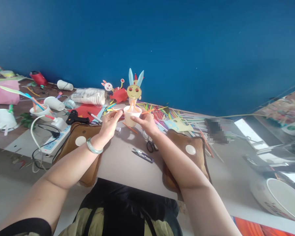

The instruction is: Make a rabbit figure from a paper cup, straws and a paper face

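Observation:
In front of me stands a white paper cup (129, 118), held upright between my two hands. A yellow paper face (134, 92) with red eyes, a smile and pale blue ears rises from it on orange strips. My left hand (110, 124), with a bracelet on its wrist, pinches at the cup's left side. On the right side, my right hand (147, 123) is closed on the cup with its thumb across the front. Thin coloured strips show beside the fingers at both sides; their far ends are partly hidden. Thread snips (143, 155) lie on the table below the cup.
Brown cushions (189, 154) lie under both forearms. To the left are a glue gun (76, 117), a power strip (55, 141) and stacked paper cups (88, 96). Scissors (151, 146) lie near my right wrist. Coloured strips (159, 113) spread behind; a white tub (280, 196) stands right.

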The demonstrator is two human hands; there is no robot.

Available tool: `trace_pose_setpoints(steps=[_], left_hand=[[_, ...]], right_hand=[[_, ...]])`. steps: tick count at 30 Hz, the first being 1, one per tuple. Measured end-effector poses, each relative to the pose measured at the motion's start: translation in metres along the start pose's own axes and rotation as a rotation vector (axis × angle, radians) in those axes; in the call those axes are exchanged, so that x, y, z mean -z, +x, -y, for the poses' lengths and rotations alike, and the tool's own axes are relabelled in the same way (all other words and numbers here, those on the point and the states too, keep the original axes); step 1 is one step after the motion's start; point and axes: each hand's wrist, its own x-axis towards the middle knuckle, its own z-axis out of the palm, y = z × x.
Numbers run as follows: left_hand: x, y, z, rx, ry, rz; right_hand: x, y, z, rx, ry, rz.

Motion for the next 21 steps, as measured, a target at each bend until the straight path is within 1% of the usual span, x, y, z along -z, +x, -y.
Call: trace_pose_setpoints(steps=[1,3,6,9,11,16,21], left_hand=[[0.002,0.002,0.001,0.019,-0.017,-0.032],[0.005,0.005,0.002,0.065,-0.051,-0.054],[0.010,0.010,0.003,0.153,-0.108,-0.032],[0.012,0.012,0.002,0.252,-0.169,-0.015],[0.012,0.013,0.002,0.295,-0.195,-0.011],[0.013,0.014,0.005,0.301,-0.182,-0.003],[0.013,0.014,0.006,0.303,-0.184,-0.006]], right_hand=[[0.000,0.000,0.000,0.011,0.020,0.011],[0.001,0.001,-0.002,0.026,0.059,0.044],[0.001,0.002,-0.006,0.025,0.079,0.080],[0.001,0.003,-0.009,0.024,0.083,0.079],[0.001,0.002,-0.009,0.028,0.086,0.080],[-0.001,0.000,-0.005,0.022,0.097,0.079],[-0.002,-0.002,-0.003,0.018,0.057,0.052]])
